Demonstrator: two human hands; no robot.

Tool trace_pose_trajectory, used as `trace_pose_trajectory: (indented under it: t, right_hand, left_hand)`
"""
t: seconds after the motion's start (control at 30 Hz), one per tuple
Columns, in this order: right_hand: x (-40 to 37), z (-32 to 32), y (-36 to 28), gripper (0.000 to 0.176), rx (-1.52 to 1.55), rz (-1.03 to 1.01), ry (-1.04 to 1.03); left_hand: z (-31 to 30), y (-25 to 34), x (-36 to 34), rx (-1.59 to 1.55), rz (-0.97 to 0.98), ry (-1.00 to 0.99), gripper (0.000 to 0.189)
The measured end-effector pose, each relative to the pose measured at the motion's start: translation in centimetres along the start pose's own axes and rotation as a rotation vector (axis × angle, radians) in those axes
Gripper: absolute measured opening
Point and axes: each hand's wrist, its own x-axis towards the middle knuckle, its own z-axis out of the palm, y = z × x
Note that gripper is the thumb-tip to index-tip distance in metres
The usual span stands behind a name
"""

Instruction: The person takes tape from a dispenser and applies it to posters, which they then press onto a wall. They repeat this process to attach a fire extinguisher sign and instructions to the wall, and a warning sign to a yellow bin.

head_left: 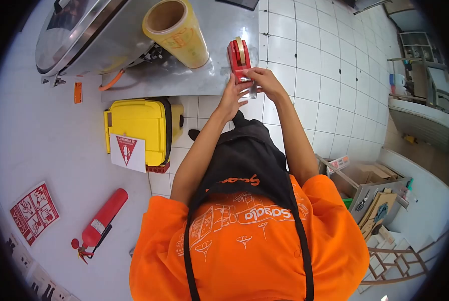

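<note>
A red tape dispenser [238,60] with a roll of clear-yellowish tape [241,50] stands near the right end of the steel table. My left hand [230,98] is at its front left, the fingers apart and one fingertip against the dispenser's front. From the right, my right hand [265,82] reaches to the dispenser's front edge, fingers bent and pressed together by the cutter. What lies between those fingertips is too small to make out. Left of the dispenser stands a large roll of yellowish cling film [184,42] on a thick cardboard core.
The steel table [174,83] has its edge just before me. A big metal machine [91,35] with an orange hose [113,80] stands at left. Below are a yellow bin [136,125] and a wall-mounted fire extinguisher [104,218]. Shelving with cardboard [377,213] is at right.
</note>
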Motion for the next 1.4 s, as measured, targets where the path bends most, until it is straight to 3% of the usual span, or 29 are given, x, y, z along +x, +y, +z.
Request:
trace_pose_trajectory:
  t: [0.1, 0.2, 0.27, 0.4, 0.53, 0.63, 0.67, 0.7, 0.73, 0.77, 0.8, 0.83, 0.93, 1.07, 1.13, 1.23, 1.27, 1.3, 1.4]
  right_hand:
    - [0.6, 0.1, 0.7, 0.035, 0.055, -0.030, -0.067]
    - [-2.2, 1.2, 1.9, 0.027, 0.256, -0.071, 0.029]
    - [-6.0, 1.6, 2.8, 0.025, 0.230, 0.040, 0.046]
    - [-13.2, 1.7, 5.5, 0.024, 0.131, 0.220, -0.037]
    - [-14.8, 1.0, 7.6, 0.024, 0.151, 0.282, -0.100]
    - [-13.6, 0.3, 9.9, 0.023, 0.180, 0.329, -0.160]
    - [-13.2, -0.5, 10.3, 0.022, 0.218, 0.359, -0.163]
    - [-13.4, -0.6, 10.7, 0.021, 0.251, 0.392, -0.203]
    - [-13.9, -0.3, 9.7, 0.020, 0.208, 0.379, -0.176]
    - [-13.9, 0.0, 9.3, 0.021, 0.149, 0.377, -0.160]
    - [-13.2, -0.3, 10.5, 0.023, 0.085, 0.315, -0.214]
    - [-12.8, 0.3, 10.3, 0.025, 0.038, 0.274, -0.237]
    - [-11.7, 5.8, 4.8, 0.028, -0.237, 0.209, -0.379]
    - [-6.7, 18.1, -2.1, 0.029, -0.691, -0.230, -0.806]
    - [-7.6, 28.2, -8.8, 0.033, -0.922, -0.638, -0.954]
    - [-11.9, 45.6, -16.9, 0.035, -0.971, -1.362, -1.170]
    - [-15.2, 51.2, -19.6, 0.037, -1.154, -1.400, -1.096]
    - [-18.1, 56.5, -21.6, 0.037, -1.154, -1.632, -1.037]
    - [-26.9, 71.9, -27.7, 0.036, -1.236, -1.963, -1.066]
  left_hand:
    - [-0.3, -0.2, 0.5, -0.064, 0.024, 0.021, 0.099]
    - [-0.5, -0.3, 0.6, -0.081, 0.034, 0.010, 0.088]
    - [-1.0, -1.0, 1.0, -0.067, 0.060, 0.010, 0.070]
    - [-0.5, -1.6, 0.8, -0.060, 0.111, 0.096, 0.053]
    - [0.2, -2.0, 0.9, -0.077, 0.174, 0.181, 0.033]
    - [-0.8, -4.0, 2.5, 0.186, 0.210, 0.403, 0.032]
    - [-0.7, -4.2, 2.9, 0.145, 0.162, 0.415, 0.031]
    - [-1.6, -6.0, 4.5, 0.274, 0.215, 0.494, 0.029]
    - [-3.1, -9.1, 6.7, 0.560, 0.419, 0.595, 0.029]
    - [-2.9, -8.6, 5.5, 0.644, 0.457, 0.648, 0.026]
    - [-2.0, -7.3, 3.6, 0.299, 0.425, 0.663, 0.022]
    - [-2.5, -6.7, 1.6, 0.063, 0.513, 0.617, 0.020]
    - [-6.9, -4.0, -6.2, -0.227, 0.702, 0.763, 0.022]
    - [-12.7, -0.1, -20.9, -0.600, 1.011, 1.095, 0.027]
    - [-15.9, 1.9, -28.7, -0.727, 1.297, 1.185, 0.011]
    - [-22.8, 4.9, -40.0, -0.807, 1.710, 1.249, 0.021]
    - [-23.5, 6.9, -44.1, -0.863, 1.824, 1.299, 0.026]
    - [-24.7, 8.8, -48.1, -0.909, 1.936, 1.309, 0.032]
    - [-28.2, 14.0, -59.2, -1.022, 2.214, 1.356, 0.044]
